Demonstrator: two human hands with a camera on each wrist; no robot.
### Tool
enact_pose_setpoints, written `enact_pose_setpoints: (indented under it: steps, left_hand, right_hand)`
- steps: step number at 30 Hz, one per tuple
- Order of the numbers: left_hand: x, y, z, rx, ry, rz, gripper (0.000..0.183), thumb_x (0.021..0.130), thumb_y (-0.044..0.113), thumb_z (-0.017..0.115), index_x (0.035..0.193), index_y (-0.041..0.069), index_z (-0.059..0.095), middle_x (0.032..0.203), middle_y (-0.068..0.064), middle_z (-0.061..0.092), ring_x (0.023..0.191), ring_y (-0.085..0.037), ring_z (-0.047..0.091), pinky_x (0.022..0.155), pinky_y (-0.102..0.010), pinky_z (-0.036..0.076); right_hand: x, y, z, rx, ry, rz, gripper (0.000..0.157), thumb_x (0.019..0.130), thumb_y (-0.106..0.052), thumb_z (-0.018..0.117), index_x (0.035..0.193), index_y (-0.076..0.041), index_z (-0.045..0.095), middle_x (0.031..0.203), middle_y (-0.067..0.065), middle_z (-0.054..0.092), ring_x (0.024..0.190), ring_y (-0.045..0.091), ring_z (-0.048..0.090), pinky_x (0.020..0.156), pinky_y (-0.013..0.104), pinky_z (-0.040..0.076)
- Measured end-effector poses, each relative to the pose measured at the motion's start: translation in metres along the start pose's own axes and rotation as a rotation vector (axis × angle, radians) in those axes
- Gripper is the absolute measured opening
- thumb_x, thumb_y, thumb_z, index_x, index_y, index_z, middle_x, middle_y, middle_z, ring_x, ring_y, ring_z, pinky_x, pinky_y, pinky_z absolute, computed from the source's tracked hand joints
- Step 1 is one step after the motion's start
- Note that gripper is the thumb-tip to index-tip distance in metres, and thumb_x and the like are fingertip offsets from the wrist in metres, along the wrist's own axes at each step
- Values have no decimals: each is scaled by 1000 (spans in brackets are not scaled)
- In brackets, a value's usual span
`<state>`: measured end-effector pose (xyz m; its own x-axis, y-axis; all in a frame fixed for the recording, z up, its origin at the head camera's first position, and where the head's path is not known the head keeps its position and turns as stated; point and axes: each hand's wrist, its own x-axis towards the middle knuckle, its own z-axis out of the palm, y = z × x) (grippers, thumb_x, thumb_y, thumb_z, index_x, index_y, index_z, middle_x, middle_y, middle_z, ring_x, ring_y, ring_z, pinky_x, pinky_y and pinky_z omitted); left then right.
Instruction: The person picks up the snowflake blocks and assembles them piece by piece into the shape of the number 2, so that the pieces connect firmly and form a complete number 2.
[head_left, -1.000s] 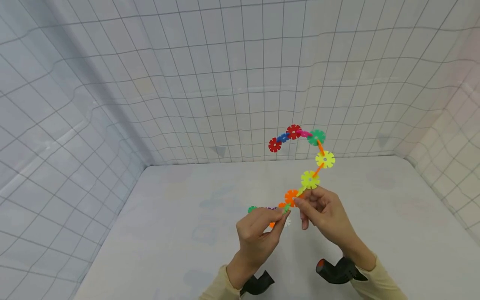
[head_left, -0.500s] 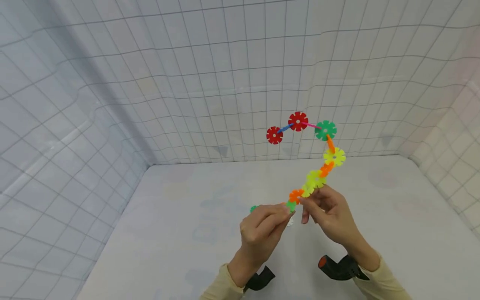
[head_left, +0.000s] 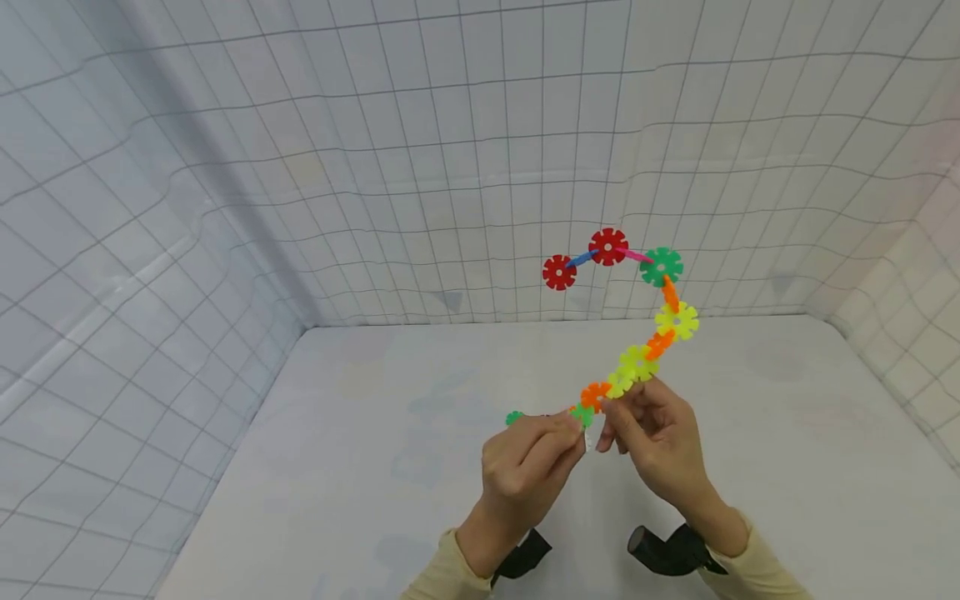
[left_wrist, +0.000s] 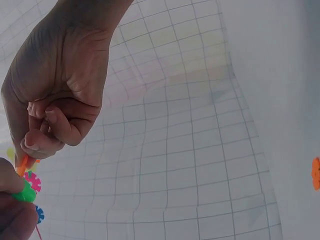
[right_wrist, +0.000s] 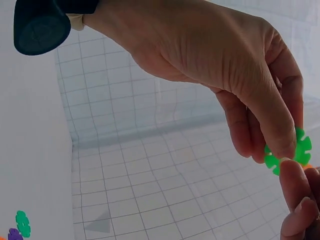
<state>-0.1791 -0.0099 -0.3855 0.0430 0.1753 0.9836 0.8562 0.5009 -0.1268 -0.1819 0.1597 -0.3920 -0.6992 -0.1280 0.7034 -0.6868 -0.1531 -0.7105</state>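
A curved chain of interlocking snowflake discs stretches up and away from my hands, in red, blue, pink, green, orange and yellow. A red disc (head_left: 558, 272) is at its far end. My right hand (head_left: 660, 442) pinches an orange snowflake disc (head_left: 596, 396) at the near end of the chain. In my left hand (head_left: 525, 462), thumb and fingers grip a green snowflake disc (right_wrist: 302, 150), right at the edge of the orange one. From the left wrist view, the right hand (left_wrist: 62, 90) shows large, its other fingers curled. Left fingertips hide part of the green disc.
Loose discs lie on the white table (head_left: 337, 467) beyond the left hand, among them a green disc (head_left: 514, 417) and a purple disc (right_wrist: 15, 234). Gridded white sheeting (head_left: 450, 167) rises behind and at both sides. A black device (head_left: 667, 550) is strapped to the right wrist.
Both hands have shifted slightly to the right, and the chain has swung right and turned to show more of its discs' faces. The grips on green and orange are kept.
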Motion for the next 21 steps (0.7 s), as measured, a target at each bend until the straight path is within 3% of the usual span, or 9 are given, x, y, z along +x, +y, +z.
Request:
enact_pose_setpoints:
  steps: [5,8,13,21]
  left_hand:
    - [1,-1,0,-21,-3,34,14,83,-3,65,69,3,67,72,-7,65,66,-15,66,69,-21,53]
    - [3,-2,0,-46,9,50,14,83,-3,67,69,1,66,72,-8,65,68,-18,68,69,-23,53]
    - [4,-1,-1,-50,23,28,14,84,-2,65,70,0,67,72,-10,64,67,-18,68,68,-23,53]
    - [-1,-1,0,-44,-1,-26,13,86,-1,63,74,-2,68,73,-10,65,66,-17,67,66,-21,53]
  right_hand:
    - [5,-2,-9,103,72,-35,5,88,18,52,85,16,48,61,10,58,48,15,59,40,24,40]
    - [7,-5,-12,117,38,-13,7,89,15,52,83,14,49,60,10,58,48,15,59,40,25,40]
    - [6,-8,-10,48,-55,45,12,89,14,53,80,7,49,62,8,59,50,15,60,41,26,42]
    - [3,-5,-6,10,-84,85,14,89,12,56,80,3,52,62,7,59,50,15,61,40,27,42]
